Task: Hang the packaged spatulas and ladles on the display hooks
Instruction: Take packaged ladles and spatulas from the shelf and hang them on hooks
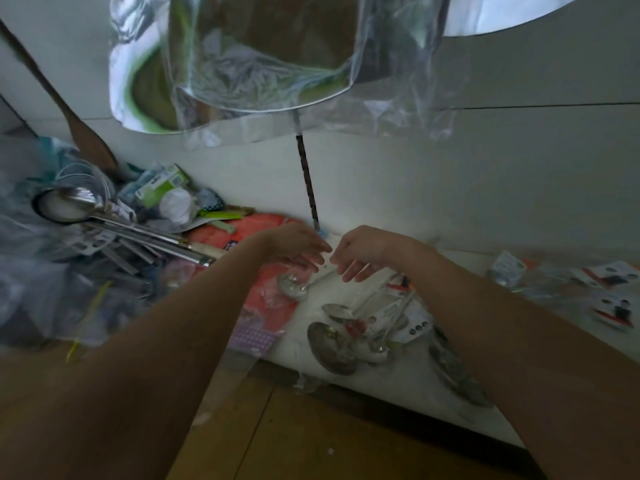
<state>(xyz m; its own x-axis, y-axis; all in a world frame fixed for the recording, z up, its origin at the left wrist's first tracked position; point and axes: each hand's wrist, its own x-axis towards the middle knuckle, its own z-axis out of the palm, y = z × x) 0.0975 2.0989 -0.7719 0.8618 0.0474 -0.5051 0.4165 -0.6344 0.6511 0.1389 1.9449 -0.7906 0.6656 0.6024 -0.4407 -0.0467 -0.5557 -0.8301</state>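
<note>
At frame centre, a small packaged ladle (298,284) is pinched between left hand (300,244) and right hand (360,252), apparently lifted for hanging.

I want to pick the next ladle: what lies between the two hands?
In the head view, the left hand and right hand nearly meet; only white shelf shows in the gap.

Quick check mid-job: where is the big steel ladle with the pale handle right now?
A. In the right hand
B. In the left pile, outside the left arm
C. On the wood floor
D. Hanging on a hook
B: the ladle lies on the cluttered pile at left, in neither hand.
</note>
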